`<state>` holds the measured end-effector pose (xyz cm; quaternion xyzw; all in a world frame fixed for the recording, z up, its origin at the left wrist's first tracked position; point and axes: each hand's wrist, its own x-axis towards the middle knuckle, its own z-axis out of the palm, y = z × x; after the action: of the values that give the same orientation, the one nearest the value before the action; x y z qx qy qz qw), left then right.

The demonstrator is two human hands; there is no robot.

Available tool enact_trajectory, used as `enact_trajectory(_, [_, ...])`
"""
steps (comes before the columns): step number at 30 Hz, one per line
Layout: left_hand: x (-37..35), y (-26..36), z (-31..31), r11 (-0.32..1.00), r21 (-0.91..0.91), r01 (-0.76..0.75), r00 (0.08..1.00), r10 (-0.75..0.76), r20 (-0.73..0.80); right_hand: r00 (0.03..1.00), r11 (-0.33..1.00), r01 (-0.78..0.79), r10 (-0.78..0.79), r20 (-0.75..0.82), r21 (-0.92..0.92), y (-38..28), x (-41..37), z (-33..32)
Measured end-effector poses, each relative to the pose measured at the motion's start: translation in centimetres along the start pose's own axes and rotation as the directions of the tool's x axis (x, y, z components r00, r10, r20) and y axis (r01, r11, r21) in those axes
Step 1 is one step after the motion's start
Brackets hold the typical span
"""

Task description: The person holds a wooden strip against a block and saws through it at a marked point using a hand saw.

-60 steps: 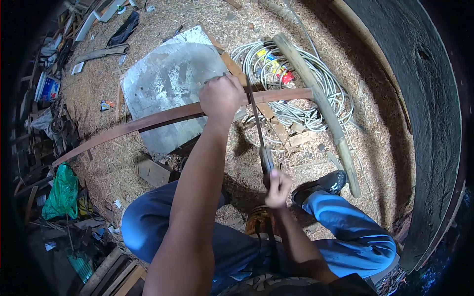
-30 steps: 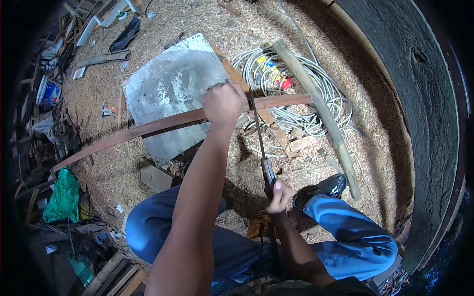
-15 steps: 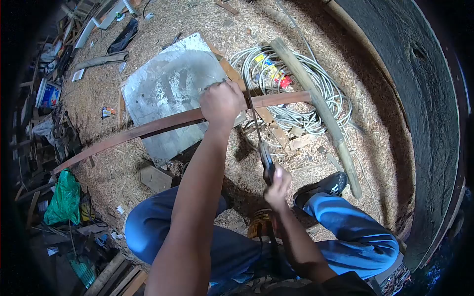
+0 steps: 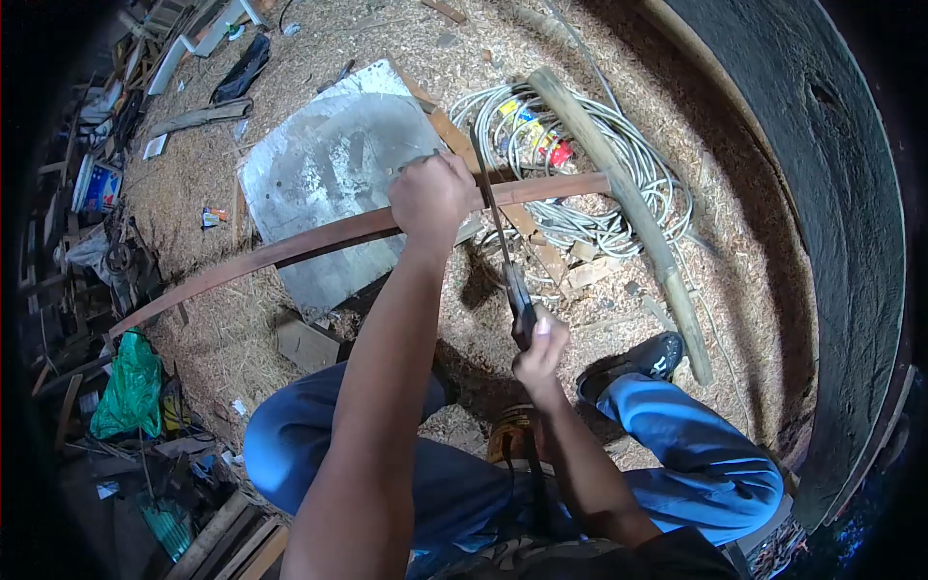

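A long reddish wooden strip [image 4: 290, 247] lies across the view, from the lower left to a pale wooden pole [image 4: 619, 198] at the right. My left hand [image 4: 432, 196] is closed around the strip near its middle. Just right of that hand, a saw [image 4: 496, 208] crosses the strip, its blade touching the wood. My right hand [image 4: 541, 345] grips the dark handle of the saw, below the strip and between my knees. Beneath the strip and my left hand is a scuffed metal sheet [image 4: 338, 164].
Coiled grey cable [image 4: 667, 208] surrounds a colourful wrapper [image 4: 532, 130] behind the pole. A green plastic bag [image 4: 130, 387] lies at the left among scrap wood. A large dark curved wall [image 4: 831, 222] rises at the right. Wood shavings cover the floor.
My right hand and the saw have shifted slightly up and left. My left hand still holds the strip. The view has moved a little.
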<state>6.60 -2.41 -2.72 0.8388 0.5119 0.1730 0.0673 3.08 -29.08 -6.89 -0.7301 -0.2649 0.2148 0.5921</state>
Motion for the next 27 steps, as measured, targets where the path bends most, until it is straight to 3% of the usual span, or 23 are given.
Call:
enact_trajectory(2, [0.2, 0.1, -0.1, 1.000, 0.017, 0.025, 0.999, -0.025, 0.028, 0.999, 0.999, -0.033, 0.034, -0.035, 0.022, -1.0, -1.5, 0.2])
enact_trajectory(4, [0.1, 0.1, -0.3, 1.000, 0.012, 0.011, 1.000, -0.012, 0.024, 0.932, 0.971, 0.222, -0.238, -0.272, -0.088, -2.0, -3.8, -0.2])
enact_trajectory(5, [0.2, 0.3, -0.5, 1.000, 0.007, -0.005, 1.000, 0.004, 0.022, 0.984, 0.989, 0.147, -0.147, -0.095, -0.013, -2.4, -4.5, -1.3])
enact_trajectory(6, [0.3, 0.2, -0.4, 1.000, 0.005, -0.001, 1.000, 0.001, 0.020, 0.984, 0.989, 0.149, -0.150, -0.092, -0.015, -2.2, -4.4, -1.2])
enact_trajectory(8, [0.2, 0.0, -0.2, 0.999, -0.022, -0.026, 1.000, 0.026, -0.006, 0.969, 0.998, 0.061, -0.051, -0.240, 0.035, -0.9, -4.5, -0.5])
enact_trajectory(9, [0.2, 0.0, -0.2, 0.999, -0.021, -0.031, 1.000, 0.031, -0.005, 0.988, 0.996, 0.007, 0.006, -0.152, 0.088, 0.5, -4.2, -0.7])
enact_trajectory(10, [0.3, 0.0, 0.0, 1.000, -0.018, -0.017, 1.000, 0.017, -0.003, 0.900, 0.979, 0.182, -0.202, -0.386, -0.089, -2.2, -0.8, 1.2])
enact_trajectory(12, [-0.1, -0.1, 0.2, 1.000, -0.012, -0.001, 1.000, 0.002, 0.007, 0.981, 0.993, 0.033, -0.012, -0.193, 0.109, -1.1, 0.9, 1.1])
enact_trajectory(13, [0.0, -0.2, 0.3, 1.000, -0.005, 0.000, 1.000, 0.000, 0.008, 0.987, 0.997, 0.054, -0.047, -0.153, 0.048, -1.1, 0.7, 0.9])
enact_trajectory(16, [0.2, -0.2, 0.0, 1.000, 0.006, 0.010, 1.000, -0.010, 0.010, 0.959, 0.993, 0.075, -0.048, -0.279, 0.089, -2.5, -2.8, 0.5])
enact_trajectory(17, [0.2, 0.0, -0.1, 1.000, 0.005, 0.012, 1.000, -0.012, 0.015, 0.975, 0.994, 0.063, -0.042, -0.216, 0.093, -2.1, -4.7, -0.1])
enact_trajectory(18, [0.4, 0.2, -0.2, 1.000, 0.000, 0.015, 1.000, -0.015, 0.012, 0.998, 0.999, 0.023, -0.025, -0.060, -0.030, -3.0, -5.1, -1.8])
enact_trajectory(20, [0.4, 0.4, -0.6, 0.999, 0.021, 0.048, 0.995, -0.049, 0.091, 0.985, 0.993, -0.060, 0.076, -0.156, 0.101, -3.1, -4.7, -1.2])
enact_trajectory(24, [0.0, 0.2, -0.2, 0.998, 0.046, 0.051, 0.994, -0.055, 0.090, 0.995, 0.997, -0.061, 0.065, -0.082, 0.047, -2.5, 1.6, 0.6])
enact_trajectory(27, [0.2, 0.1, 0.0, 0.999, 0.024, 0.027, 0.998, -0.028, 0.059, 0.984, 0.983, -0.167, 0.171, -0.049, 0.076, -3.9, 1.1, 0.3])
